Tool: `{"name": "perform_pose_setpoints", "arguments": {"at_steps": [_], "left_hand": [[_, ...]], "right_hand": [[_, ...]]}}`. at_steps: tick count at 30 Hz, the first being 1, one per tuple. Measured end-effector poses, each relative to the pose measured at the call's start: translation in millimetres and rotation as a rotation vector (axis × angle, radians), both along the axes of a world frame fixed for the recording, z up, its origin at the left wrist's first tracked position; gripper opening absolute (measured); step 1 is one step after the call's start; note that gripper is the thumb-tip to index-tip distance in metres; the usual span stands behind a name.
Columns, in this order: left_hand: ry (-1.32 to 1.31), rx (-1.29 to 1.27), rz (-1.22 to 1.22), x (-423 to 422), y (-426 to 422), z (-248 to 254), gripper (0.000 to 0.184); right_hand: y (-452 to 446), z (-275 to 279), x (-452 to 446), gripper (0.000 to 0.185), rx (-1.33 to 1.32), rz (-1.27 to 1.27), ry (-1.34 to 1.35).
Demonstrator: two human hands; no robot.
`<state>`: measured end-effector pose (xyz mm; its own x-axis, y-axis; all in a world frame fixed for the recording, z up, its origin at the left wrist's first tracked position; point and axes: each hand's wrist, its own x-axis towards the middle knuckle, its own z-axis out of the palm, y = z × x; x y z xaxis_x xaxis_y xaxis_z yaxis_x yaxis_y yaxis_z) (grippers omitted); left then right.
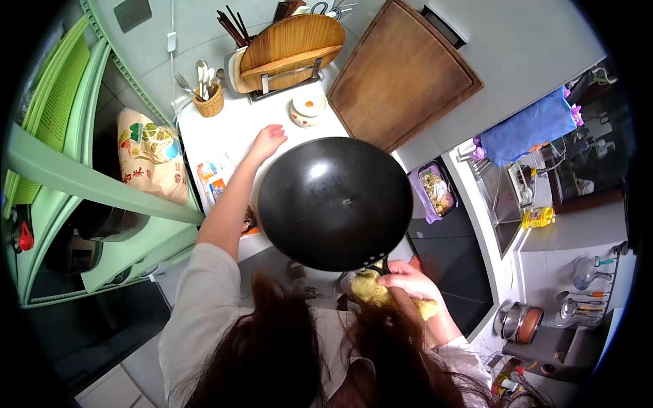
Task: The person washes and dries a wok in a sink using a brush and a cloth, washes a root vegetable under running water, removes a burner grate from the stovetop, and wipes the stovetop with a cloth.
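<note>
A large black wok (333, 204) fills the middle of the view, held up in front of my body. My right hand (406, 277) is closed round its handle at the lower right, and a crumpled yellow cloth (371, 289) hangs by that hand. Over the white countertop (235, 139), my left hand (267, 141) reaches past the wok's left side with fingers stretched out and nothing in them. Just beyond those fingers stands a small lidded pot (308, 109) with an orange knob.
A basket of cutlery (209, 100), a rack with a round wooden board (292, 47) and a large cutting board (401, 75) line the back. Green shelving (102, 177) with a rice bag (151, 156) is left. Right are a purple-lined bin (435, 190) and a sink (500, 197).
</note>
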<state>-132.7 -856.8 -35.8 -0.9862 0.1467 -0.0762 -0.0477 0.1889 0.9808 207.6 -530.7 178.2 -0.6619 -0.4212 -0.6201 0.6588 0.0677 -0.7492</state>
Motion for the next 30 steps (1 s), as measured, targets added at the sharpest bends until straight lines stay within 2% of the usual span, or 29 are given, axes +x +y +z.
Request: {"name": "perform_pose_setpoints", "arguments": {"at_steps": [1, 3, 5, 7, 10, 12, 14, 21, 24, 30], "left_hand": [[-0.032, 0.031, -0.024, 19, -14, 11, 0.056], [-0.099, -0.051, 0.097, 73, -36, 41, 0.051], [-0.029, -0.031, 0.223, 120, -57, 41, 0.052], [0.016, -0.082, 0.413, 156, -78, 14, 0.049], [-0.104, 0.077, 0.459, 210, -76, 60, 0.042], [-0.209, 0.235, 0.471, 225, -74, 59, 0.036], [-0.252, 0.330, 0.467, 233, -67, 61, 0.030], [-0.324, 0.239, 0.555, 229, -54, 60, 0.031], [-0.225, 0.428, 0.619, 218, -54, 41, 0.030], [-0.267, 0.409, 0.681, 197, -56, 36, 0.031]], "right_hand": [[-6, -8, -6, 0.021, -0.028, 0.006, 0.017], [-11, -32, -16, 0.021, -0.093, 0.042, -0.023], [-23, -41, -27, 0.021, -0.148, 0.066, 0.008], [-36, -50, -39, 0.022, -0.168, 0.064, 0.022], [-52, -69, -54, 0.025, -0.236, 0.057, 0.013], [-65, -78, -60, 0.025, -0.280, 0.044, 0.026], [-71, -91, -65, 0.023, -0.272, 0.074, 0.038], [-94, -115, -90, 0.020, -0.270, 0.083, 0.075], [-101, -130, -103, 0.019, -0.279, 0.098, 0.114], [-105, -161, -127, 0.018, -0.249, 0.187, 0.191]]}}
